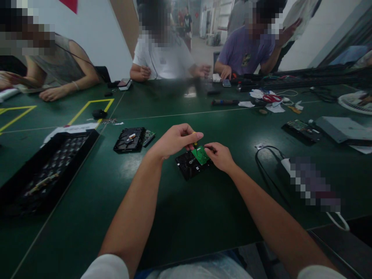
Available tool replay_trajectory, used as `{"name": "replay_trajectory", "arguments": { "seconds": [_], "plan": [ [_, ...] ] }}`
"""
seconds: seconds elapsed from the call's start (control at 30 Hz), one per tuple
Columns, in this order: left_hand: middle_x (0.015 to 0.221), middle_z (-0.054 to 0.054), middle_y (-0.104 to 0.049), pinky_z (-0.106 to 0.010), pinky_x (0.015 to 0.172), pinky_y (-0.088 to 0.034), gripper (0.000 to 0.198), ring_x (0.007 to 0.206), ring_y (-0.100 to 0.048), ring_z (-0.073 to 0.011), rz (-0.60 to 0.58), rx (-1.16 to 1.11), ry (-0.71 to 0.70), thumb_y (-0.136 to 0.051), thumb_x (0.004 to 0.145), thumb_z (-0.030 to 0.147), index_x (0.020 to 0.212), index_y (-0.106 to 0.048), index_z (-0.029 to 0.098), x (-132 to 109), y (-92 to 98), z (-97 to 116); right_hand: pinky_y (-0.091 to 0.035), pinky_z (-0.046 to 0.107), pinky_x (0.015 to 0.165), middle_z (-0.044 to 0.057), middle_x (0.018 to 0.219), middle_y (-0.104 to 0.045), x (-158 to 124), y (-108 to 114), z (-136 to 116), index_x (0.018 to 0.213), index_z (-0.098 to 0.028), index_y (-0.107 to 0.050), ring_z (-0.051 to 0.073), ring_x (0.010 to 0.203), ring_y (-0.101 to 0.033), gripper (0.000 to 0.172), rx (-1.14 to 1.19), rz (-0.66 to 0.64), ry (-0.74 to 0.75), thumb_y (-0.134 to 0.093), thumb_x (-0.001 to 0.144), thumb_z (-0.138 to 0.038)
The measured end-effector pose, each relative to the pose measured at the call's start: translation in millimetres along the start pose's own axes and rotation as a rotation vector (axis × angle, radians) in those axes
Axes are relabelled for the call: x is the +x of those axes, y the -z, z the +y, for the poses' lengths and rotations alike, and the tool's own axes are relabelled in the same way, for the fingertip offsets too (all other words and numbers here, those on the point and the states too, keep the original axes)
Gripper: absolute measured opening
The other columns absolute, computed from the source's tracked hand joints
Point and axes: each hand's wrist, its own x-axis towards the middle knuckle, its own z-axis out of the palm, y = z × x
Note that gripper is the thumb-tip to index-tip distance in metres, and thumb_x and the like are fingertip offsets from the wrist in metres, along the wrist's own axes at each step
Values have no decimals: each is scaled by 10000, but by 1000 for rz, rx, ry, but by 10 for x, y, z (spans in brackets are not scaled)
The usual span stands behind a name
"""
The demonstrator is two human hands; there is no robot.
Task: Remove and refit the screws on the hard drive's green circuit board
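Note:
In front of me on the table lies a black hard drive (186,166) with a green circuit board (200,155) on its far right part. My left hand (177,140) is above the drive, its thumb and fingers closed around a small screwdriver (195,145) with a yellow handle. The screwdriver points down at the board; whether its tip sits in a screw I cannot tell. At the board's right edge, my right hand (220,155) is closed, with thumb and finger pinching there. Its lower fingers are partly hidden.
A second hard drive (129,140) with a loose circuit board (149,137) lies left. Beyond is a long black tray (49,170). To the right are another drive (300,130), a grey box (343,130) and a cabled device (314,182). Several people sit across the table.

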Motion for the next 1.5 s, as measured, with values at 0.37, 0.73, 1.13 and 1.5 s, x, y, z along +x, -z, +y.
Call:
{"name": "replay_trajectory", "arguments": {
  "seconds": [0.37,0.73,1.13,1.5],
  "plan": [
    [1008,-70,-745,-241,615,-565,400,689,-690,-123,-160,-67,-46,-684,993,533,1138,-719,162,3,-47,41,-525,345,777,59,1065,-782,9,-14,16,1141,-249,-773,195,860,-693,207,-35,6,-2,-656,988,-324],
    [1126,-97,-745,-249,621,-563,306,703,-704,-130,-81,-218,31,-604,1014,434,1035,-725,154,-2,-26,62,-522,332,763,64,1082,-773,-4,-4,18,1166,-246,-764,185,850,-687,220,-24,-17,5,-655,996,-336],
    [809,-26,-702,-219,552,-501,341,622,-652,-116,91,51,-16,-818,900,456,935,-624,178,35,-57,-25,-522,335,768,62,1086,-772,4,-10,27,1152,-242,-767,191,855,-688,212,-24,-6,2,-656,996,-334],
    [914,-37,-709,-190,552,-502,290,590,-617,-70,-20,-57,-81,-645,1022,438,952,-685,160,36,-100,12,-514,327,753,58,1060,-777,0,-7,10,1150,-248,-772,188,842,-686,213,-19,-2,-12,-662,988,-334]
  ]
}}
